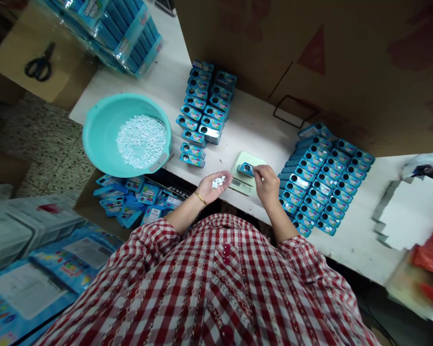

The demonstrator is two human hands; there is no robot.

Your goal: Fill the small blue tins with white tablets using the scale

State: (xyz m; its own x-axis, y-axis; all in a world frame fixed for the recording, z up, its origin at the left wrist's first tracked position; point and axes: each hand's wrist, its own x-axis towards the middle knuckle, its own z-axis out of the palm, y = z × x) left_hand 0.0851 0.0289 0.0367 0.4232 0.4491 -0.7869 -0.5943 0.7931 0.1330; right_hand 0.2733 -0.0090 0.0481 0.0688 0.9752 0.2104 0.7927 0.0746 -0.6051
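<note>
My left hand [211, 187] is palm up with its fingers slightly cupped, and several small white candies [218, 181] lie in it. To its right a small blue candy tin [245, 168] with a round hole in its top stands on a pale green scale [250, 157]. My right hand [267, 185] is at the right end of this tin, with thumb and fingers pinched together. Whatever those fingertips hold is too small to make out, and I cannot tell whether they touch the tin.
A turquoise basin [97, 139] of white candies stands at the left. Rows of blue tins [205, 111] are behind the scale, and more tins [321, 185] fill the right. A large cardboard box [267, 53] borders the table's back. Scissors [40, 67] lie at the far left.
</note>
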